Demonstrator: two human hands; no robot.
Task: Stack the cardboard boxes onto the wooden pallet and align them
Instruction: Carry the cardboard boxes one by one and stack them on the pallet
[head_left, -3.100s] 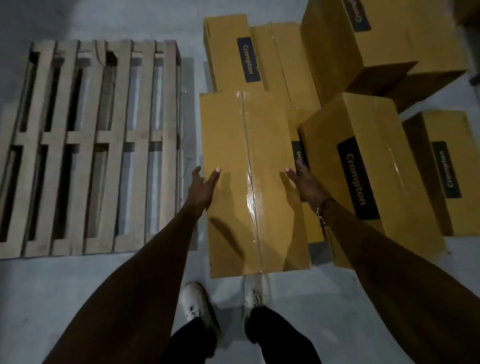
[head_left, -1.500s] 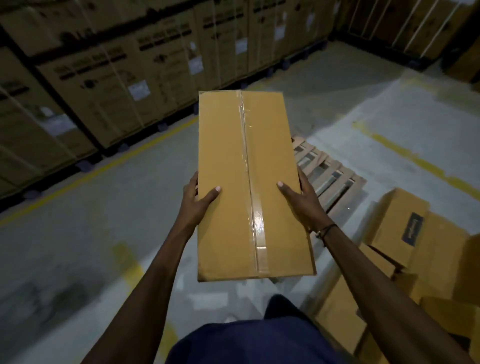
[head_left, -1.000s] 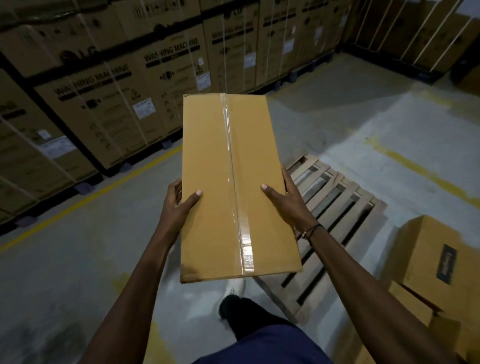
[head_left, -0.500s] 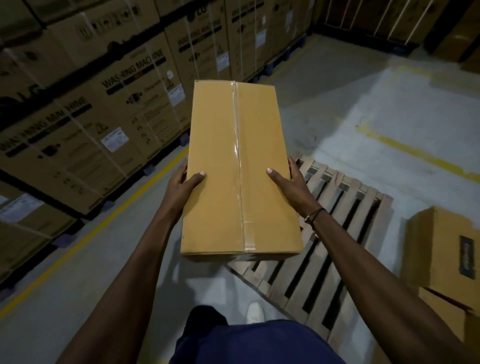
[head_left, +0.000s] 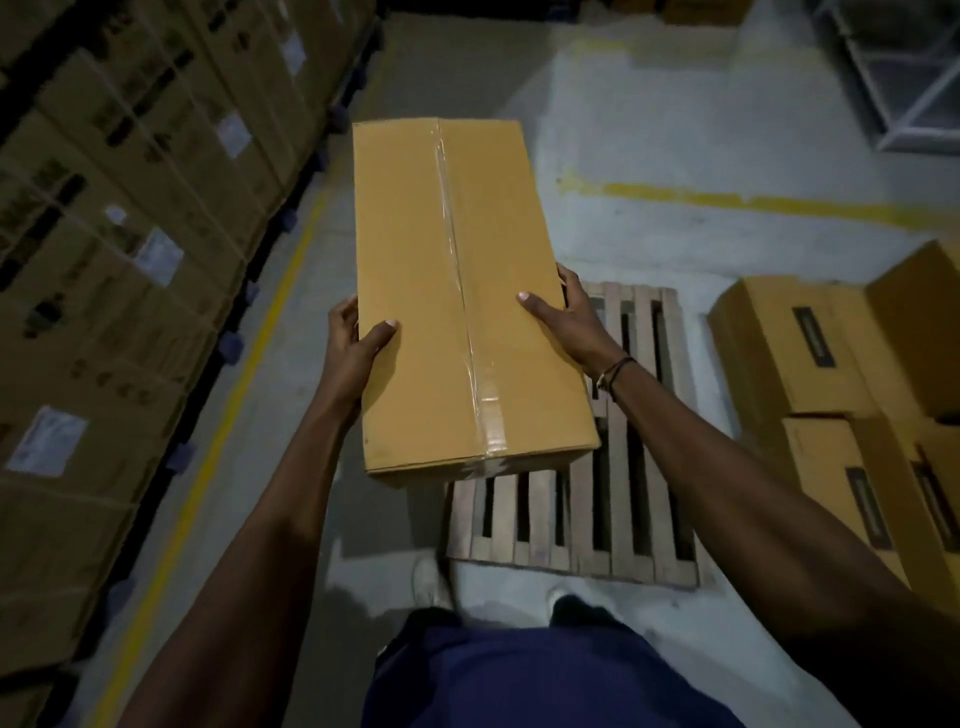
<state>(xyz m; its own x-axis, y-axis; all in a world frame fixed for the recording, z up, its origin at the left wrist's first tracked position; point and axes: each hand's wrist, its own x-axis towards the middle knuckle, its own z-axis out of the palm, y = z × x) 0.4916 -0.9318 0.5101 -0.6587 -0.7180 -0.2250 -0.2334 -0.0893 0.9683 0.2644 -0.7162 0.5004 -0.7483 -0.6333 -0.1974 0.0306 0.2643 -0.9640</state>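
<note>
I carry a long tan cardboard box (head_left: 457, 291) with a clear tape seam down its top, lifted in front of me. My left hand (head_left: 353, 343) grips its left side, thumb on top. My right hand (head_left: 571, 317) grips its right side, thumb on top, fingers round the edge. The wooden pallet (head_left: 618, 499) lies on the floor below and to the right of the box, which hides part of it. No box rests on its visible slats.
Several tan boxes with dark labels (head_left: 831, 374) sit on the floor right of the pallet. A wall of large cartons (head_left: 119, 249) runs along the left behind a yellow floor line (head_left: 228, 415). A metal rack (head_left: 904, 78) stands at the far right. My shoes (head_left: 431, 577) are at the pallet's near edge.
I lifted the box off the pile and turned with it toward the pallet. Over the last second the pallet has swung from the right to nearly straight ahead under the box.
</note>
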